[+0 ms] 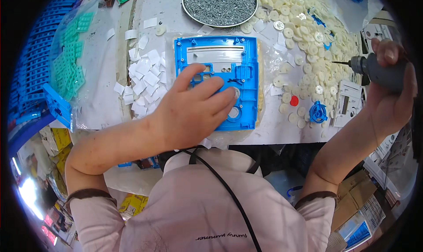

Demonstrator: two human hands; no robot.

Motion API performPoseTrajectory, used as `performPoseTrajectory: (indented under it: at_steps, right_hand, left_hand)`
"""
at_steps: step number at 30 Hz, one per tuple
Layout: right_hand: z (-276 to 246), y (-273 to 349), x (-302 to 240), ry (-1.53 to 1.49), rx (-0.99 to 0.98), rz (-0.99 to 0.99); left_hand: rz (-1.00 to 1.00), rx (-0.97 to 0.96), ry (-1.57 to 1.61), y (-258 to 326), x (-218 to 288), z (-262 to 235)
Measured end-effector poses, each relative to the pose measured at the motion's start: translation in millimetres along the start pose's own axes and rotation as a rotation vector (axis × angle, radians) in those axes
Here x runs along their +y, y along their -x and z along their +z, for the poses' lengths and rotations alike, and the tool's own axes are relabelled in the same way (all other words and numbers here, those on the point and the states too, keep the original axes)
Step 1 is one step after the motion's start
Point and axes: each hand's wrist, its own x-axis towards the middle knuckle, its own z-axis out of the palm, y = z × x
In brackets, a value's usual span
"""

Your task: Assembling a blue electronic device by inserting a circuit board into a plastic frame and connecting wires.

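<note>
A blue plastic housing (250, 82), with molded ribs, screw posts, a pale strip near its far edge and round openings, lies on a plastic-wrapped pad in front of me. My left hand (194, 106) reaches over its left and middle part, fingers spread and bent, palm down. One fingertip rests by a pale round part (237, 93) in the housing; my thumb is hidden. Up at the right, my right hand (392, 82) is wrapped round a grey electric screwdriver (382, 71). Its thin bit (341, 62) points left, above the table and apart from the housing.
A round tray (184, 7) full of screws stands beyond the housing. Cream discs (304, 36) spread over the right side, with a blue ring part (317, 112) and a red disc (294, 101) among them. White paper pieces (147, 73) and green molded parts (70, 69) lie left.
</note>
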Motion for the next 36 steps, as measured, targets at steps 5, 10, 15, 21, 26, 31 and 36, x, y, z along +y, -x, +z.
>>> performPoseTrajectory:
  at_steps: [5, 10, 15, 21, 26, 31, 36]
  right_hand:
    - [3, 6, -4, -0.036, -0.034, 0.012]
    - [3, 10, -7, -0.068, -0.070, 0.026]
    - [7, 1, -13, -0.112, -0.167, 0.035]
    - [16, -9, -15, -0.212, -0.355, 0.066]
    - [51, -2, -4, -0.265, -0.376, 0.034]
    - [92, 20, -13, -0.384, -0.269, 0.052]
    - [133, 38, -28, -0.567, -0.177, 0.044]
  left_hand:
    - [-0.073, 0.106, 0.070, -6, 2, 4]
    - [-0.035, -0.072, 0.306, -14, -15, -12]
    - [-0.286, 0.372, -0.014, -70, -112, -5]
    - [-0.414, 0.139, -0.053, -94, -148, 2]
    - [-0.534, 0.119, -0.158, -99, -149, -2]
    - [-0.025, 0.160, 0.229, -56, -63, -15]
    - [-0.180, 0.178, 0.315, -23, 1, -11]
